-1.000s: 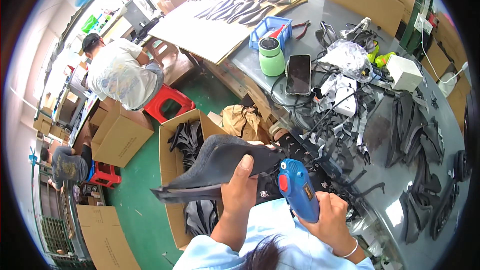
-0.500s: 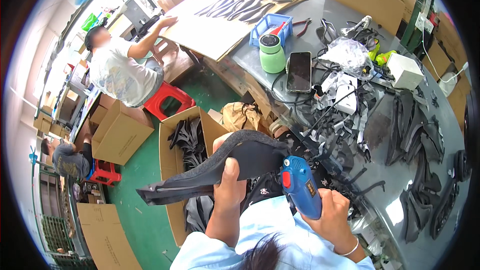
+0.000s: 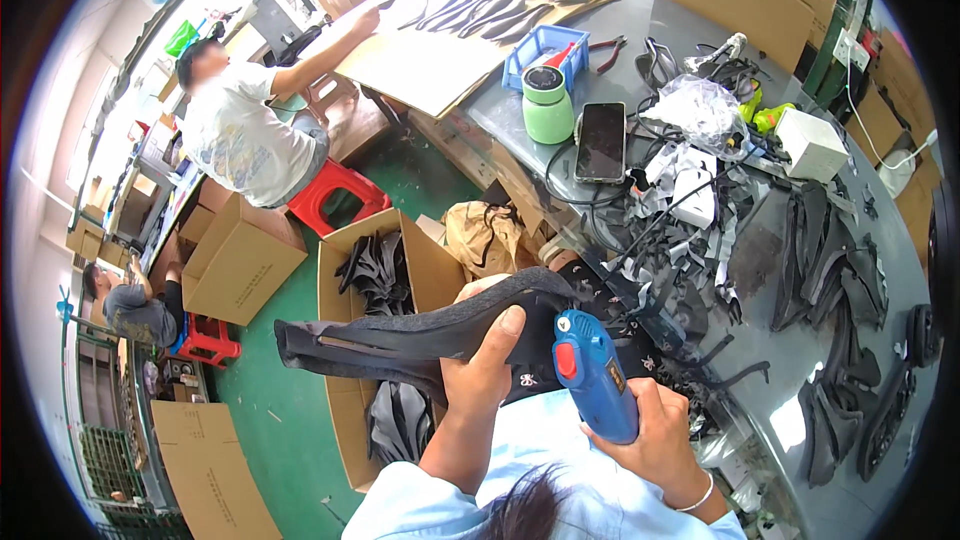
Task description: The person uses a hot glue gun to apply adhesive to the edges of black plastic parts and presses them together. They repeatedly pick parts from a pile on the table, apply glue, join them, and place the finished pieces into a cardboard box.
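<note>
Left hand (image 3: 487,372) is gripping a black pad (image 3: 430,328), thumb clamped over its top edge, holding it up in front of the chest, above the open box (image 3: 345,258) on the floor. Right hand (image 3: 652,437) is wrapping shut around a blue glue gun (image 3: 592,373), nozzle pointing toward the pad's right end. Pad is looking light, soft and flexible, long and curved, probably drooping at the thin left tail; best gripping at the thick middle where the hand is now. Table (image 3: 790,410) at right is holding more black pieces (image 3: 830,260), cords, a phone (image 3: 602,142), a green cup (image 3: 547,105). Another person (image 3: 245,130) is reaching over cardboard far left.
</note>
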A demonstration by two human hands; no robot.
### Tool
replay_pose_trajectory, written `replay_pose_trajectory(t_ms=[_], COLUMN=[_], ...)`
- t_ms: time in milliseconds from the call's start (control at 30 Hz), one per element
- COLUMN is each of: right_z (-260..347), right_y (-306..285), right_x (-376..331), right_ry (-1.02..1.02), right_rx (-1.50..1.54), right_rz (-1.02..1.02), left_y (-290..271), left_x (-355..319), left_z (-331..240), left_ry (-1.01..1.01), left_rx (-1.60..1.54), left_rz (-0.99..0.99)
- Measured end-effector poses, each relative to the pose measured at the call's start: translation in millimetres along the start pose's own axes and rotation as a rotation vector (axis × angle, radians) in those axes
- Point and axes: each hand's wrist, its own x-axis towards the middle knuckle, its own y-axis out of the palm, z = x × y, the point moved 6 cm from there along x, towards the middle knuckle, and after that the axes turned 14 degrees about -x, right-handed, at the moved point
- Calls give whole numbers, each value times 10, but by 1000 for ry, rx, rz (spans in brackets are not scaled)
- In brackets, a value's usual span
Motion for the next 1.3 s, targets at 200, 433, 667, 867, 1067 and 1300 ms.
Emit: replay_pose_trajectory(t_ms=[200,433,667,867,1067,1300], right_z=[31,47,13,66,74,155], right_y=[-58,-41,56,47,26,-97], right_x=[46,31,0,56,67,99], right_ry=[-72,-94,-110,-69,-24,-90], right_rx=[-58,-107,-18,118,280,251], right_rz=[-60,-32,12,51,71,1], left_y=[4,138,114,31,20,-204], left_x=[83,295,340,235,120,-115], left_z=[-37,-115,19,260,432,766], left_ry=[-185,-444,-256,-113,-156,-436], left_rx=[180,610,765,798,790,487], left_rz=[107,463,783,739,639,549])
